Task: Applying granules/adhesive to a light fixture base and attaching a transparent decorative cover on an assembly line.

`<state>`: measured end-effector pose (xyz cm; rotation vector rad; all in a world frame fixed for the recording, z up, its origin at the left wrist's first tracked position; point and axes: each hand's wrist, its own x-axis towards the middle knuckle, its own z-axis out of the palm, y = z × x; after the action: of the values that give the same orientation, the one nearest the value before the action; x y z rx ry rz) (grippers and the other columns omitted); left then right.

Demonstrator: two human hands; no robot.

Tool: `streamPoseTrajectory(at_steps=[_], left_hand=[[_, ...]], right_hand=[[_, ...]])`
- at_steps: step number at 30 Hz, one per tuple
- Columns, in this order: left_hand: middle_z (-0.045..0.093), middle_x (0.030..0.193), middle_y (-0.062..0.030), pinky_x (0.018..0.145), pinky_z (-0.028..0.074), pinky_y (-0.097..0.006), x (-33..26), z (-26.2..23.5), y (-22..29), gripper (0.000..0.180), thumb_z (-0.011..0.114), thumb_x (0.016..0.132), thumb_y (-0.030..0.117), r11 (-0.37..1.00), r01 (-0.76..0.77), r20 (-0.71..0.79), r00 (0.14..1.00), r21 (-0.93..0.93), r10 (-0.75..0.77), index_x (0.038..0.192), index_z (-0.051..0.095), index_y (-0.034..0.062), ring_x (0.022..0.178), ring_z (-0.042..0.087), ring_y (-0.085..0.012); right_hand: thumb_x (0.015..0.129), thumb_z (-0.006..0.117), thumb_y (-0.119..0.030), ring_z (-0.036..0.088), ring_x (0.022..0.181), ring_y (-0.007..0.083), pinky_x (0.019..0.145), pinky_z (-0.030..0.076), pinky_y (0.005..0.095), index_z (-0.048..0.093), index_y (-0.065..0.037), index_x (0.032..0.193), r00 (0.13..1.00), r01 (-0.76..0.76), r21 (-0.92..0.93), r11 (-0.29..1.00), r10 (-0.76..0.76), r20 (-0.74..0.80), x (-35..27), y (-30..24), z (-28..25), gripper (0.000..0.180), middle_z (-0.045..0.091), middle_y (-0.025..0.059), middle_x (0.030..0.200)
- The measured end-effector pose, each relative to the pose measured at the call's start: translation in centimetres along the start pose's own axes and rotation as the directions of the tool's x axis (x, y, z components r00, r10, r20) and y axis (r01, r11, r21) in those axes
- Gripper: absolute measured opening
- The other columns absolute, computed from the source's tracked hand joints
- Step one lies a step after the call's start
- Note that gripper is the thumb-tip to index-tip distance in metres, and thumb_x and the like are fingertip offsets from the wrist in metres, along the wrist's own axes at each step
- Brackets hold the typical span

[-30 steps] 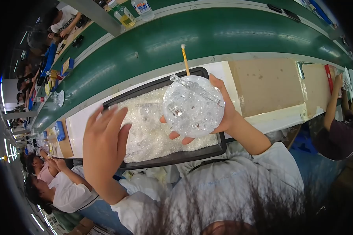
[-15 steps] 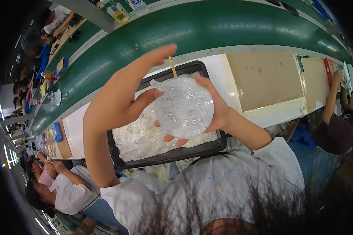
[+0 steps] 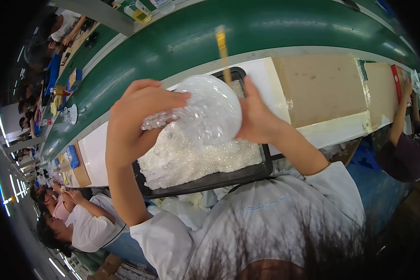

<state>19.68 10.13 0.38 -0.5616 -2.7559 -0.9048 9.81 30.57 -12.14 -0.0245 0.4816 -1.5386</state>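
A clear, round, dish-like piece (image 3: 219, 109) with a glittering, bumpy surface is held above a black tray (image 3: 210, 186). A knobbly, bead-like clear stem (image 3: 159, 120) sticks out from its left side. My left hand (image 3: 142, 112) is closed round that stem, with its fingers above and thumb below. My right hand (image 3: 259, 116) grips the piece's right edge, most of its fingers hidden behind it. A thin stick with a yellow band (image 3: 222, 44) rises behind the piece; its lower end and what holds it are hidden. Small clear beads (image 3: 196, 161) fill the tray.
Brown board (image 3: 319, 93) with taped edges lies right of the tray, beside a red strip-like object (image 3: 396, 84). A green surface (image 3: 284, 28) runs across the far side, with bottles (image 3: 140, 13) on it. Other people sit left and right.
My left hand has come down from its raised, spread pose and closed on the stem. The clear piece has turned and shifted up-left; the stick now stands higher.
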Motion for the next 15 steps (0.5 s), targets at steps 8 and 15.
streamPoseTrajectory(at_steps=[8,15], left_hand=[[0.072,0.089,-0.0114,0.067,0.05,-0.025,-7.0,3.7,1.1,0.022,0.076,0.076,-0.001,0.829,0.546,-0.634,0.686,0.122,-0.358,0.097,0.073,0.0042,0.077,0.068,-0.0211],[0.071,0.073,-0.0109,0.06,0.05,-0.023,-6.4,5.9,2.4,0.015,0.076,0.082,0.005,0.769,0.635,-0.786,0.434,-0.081,-0.441,0.095,0.071,-0.003,0.062,0.067,-0.0132]], right_hand=[[0.098,0.028,-0.062,0.039,0.054,0.0095,0.049,0.039,0.0237,0.045,-0.004,0.076,0.758,0.291,-0.938,0.189,-0.643,0.106,-6.9,-2.0,-5.0,0.065,0.043,0.0034,0.065],[0.09,0.062,-0.014,0.046,0.049,0.0114,0.045,0.038,0.0239,0.054,0.0,0.074,0.513,0.573,-0.814,-0.095,-0.733,0.446,-6.6,-2.2,-3.8,0.023,0.051,0.0063,0.065]])
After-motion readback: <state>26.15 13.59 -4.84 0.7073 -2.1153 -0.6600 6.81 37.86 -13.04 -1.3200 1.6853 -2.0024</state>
